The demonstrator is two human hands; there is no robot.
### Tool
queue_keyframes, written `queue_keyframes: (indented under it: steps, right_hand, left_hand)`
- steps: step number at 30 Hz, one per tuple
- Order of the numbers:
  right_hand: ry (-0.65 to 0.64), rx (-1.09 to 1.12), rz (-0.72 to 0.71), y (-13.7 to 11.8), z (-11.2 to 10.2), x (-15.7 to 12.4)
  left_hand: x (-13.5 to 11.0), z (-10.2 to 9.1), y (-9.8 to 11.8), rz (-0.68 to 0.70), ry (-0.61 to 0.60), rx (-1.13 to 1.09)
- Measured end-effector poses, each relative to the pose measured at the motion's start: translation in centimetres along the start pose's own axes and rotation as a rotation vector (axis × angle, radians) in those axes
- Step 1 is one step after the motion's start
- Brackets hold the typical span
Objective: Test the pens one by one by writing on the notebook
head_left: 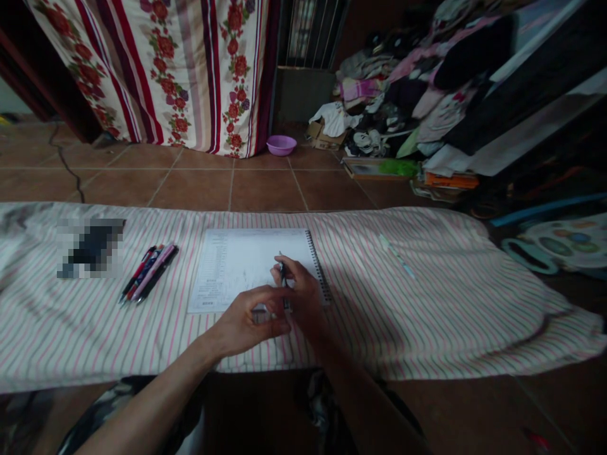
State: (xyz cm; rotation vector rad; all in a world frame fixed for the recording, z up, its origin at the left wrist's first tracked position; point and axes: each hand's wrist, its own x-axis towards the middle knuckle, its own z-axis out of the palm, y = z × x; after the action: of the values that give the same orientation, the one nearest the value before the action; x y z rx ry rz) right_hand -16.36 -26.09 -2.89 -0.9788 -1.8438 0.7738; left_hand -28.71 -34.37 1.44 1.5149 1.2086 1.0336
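Observation:
A spiral-bound notebook (246,259) lies open on a pink-striped cloth (427,297) spread over the floor. My right hand (298,291) rests on the notebook's lower right part, closed around a dark pen (283,278) held upright. My left hand (246,319) sits at the page's bottom edge, fingers curled and pinched toward the lower end of the pen. Whether it grips the pen is unclear.
Several pens (149,272) lie left of the notebook, beside a blurred dark object (90,246). A light pen (397,256) lies on the cloth to the right. A purple bowl (281,145), a floral curtain (180,69) and a clothes pile (417,82) stand beyond on the tiled floor.

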Motion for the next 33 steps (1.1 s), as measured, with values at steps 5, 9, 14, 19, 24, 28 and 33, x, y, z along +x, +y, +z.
queue_keyframes:
  steps: [5, 9, 14, 19, 24, 28, 33]
  right_hand:
    - [0.08, -0.009, -0.03, 0.4, -1.0, 0.7]
    - [0.132, 0.21, 0.192, 0.7, -1.5, 1.5]
    - [0.139, 0.573, 0.526, 1.2, -1.7, 2.1]
    - [0.131, 0.565, 0.542, 1.1, -1.8, 2.2]
    - [0.146, 0.475, 0.545, 1.1, -1.9, 2.4]
    - [0.176, 0.409, 0.508, 1.6, -2.1, 2.7]
    - [0.17, 0.34, 0.431, 2.6, -2.4, 2.9]
  left_hand:
    - [-0.5, 0.2, -0.3, 0.114, 0.077, 0.006]
    - [-0.4, 0.4, -1.0, 0.165, 0.113, 0.222]
    - [0.1, 0.7, -2.4, 0.194, 0.145, 0.598]
    - [0.7, 0.9, -2.8, 0.28, 0.16, 0.76]
    - [1.2, 1.6, -3.1, 0.29, 0.164, 0.834]
    - [1.6, 2.2, -3.1, 0.24, 0.164, 0.898]
    - [2.1, 2.8, -3.2, 0.194, 0.168, 0.947]
